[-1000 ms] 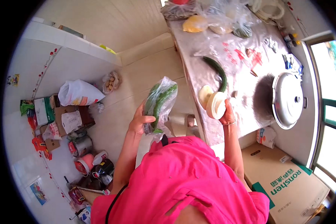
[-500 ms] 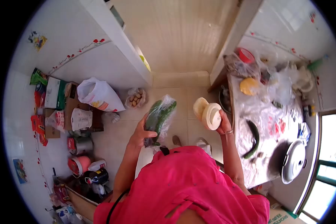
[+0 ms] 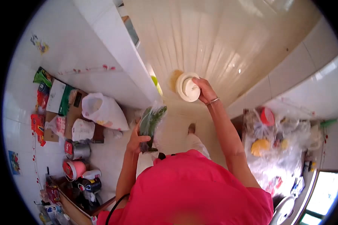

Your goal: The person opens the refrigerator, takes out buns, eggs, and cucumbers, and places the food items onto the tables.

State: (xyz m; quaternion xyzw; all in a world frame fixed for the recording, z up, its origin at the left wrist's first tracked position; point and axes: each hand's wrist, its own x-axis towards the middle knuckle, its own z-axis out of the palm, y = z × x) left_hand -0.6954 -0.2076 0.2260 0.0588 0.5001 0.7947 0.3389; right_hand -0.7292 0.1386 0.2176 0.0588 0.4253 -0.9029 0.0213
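My left hand (image 3: 134, 139) is closed around a clear plastic bag of long green vegetables (image 3: 151, 122), which look like cucumbers. The bag is held upright in front of my body, over the floor. Farther forward, my right hand (image 3: 203, 90) grips a white round bowl-like thing (image 3: 187, 87) with a thick rim. I cannot make out its exact kind. It is held up in front of the cream door (image 3: 221, 45), and a brownish round patch shows beside its left edge. My thumb lies over the white thing's near face; the other fingers are partly hidden.
At left stand a white plastic sack (image 3: 109, 112), cardboard boxes, a metal pot (image 3: 78, 149) and a pink bucket (image 3: 74, 169). A plastic-covered table (image 3: 257, 165) at right bears bags, a yellow item (image 3: 260, 147) and a red bowl (image 3: 267, 116). A doorway post (image 3: 127, 56) stands left of the door.
My right hand has reached forward and left with the white thing, up to the door. My left hand still holds the bag. The view has shifted toward the door, and the table sits lower at right.
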